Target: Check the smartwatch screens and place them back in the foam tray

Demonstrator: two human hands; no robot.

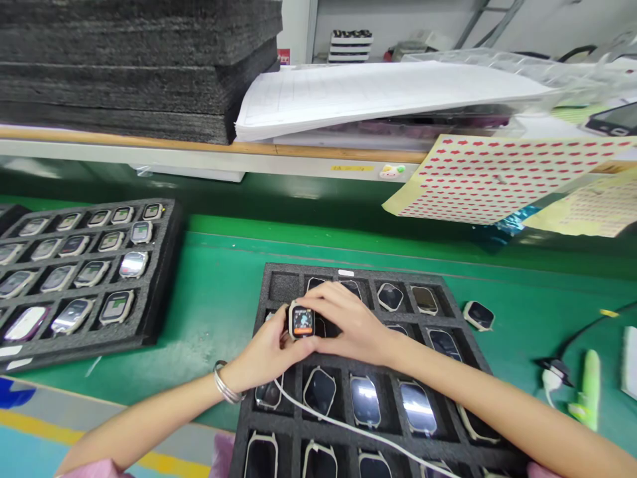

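Both hands meet over the near black foam tray (286, 287), holding one smartwatch body (301, 321) just above its second row. The watch's screen is lit and faces up. The left hand (266, 355), a silver bangle (225, 384) on its wrist, has thumb and fingers closed on the watch's left edge. The right hand (348, 325) curves over from the other side, its fingers bent and pressed to the right edge.

Most of this tray's compartments each hold one watch body lying flat with a dark screen; the far-left corner compartment is bare. A white cable (343, 425) runs out from under the left hand across the tray; whether it is plugged into the held watch cannot be told.

To the left, well apart, a second foam tray (166, 255) has a watch body in every visible compartment, screens up. One loose watch (478, 315) lies on the green mat (219, 299) just right of the near tray
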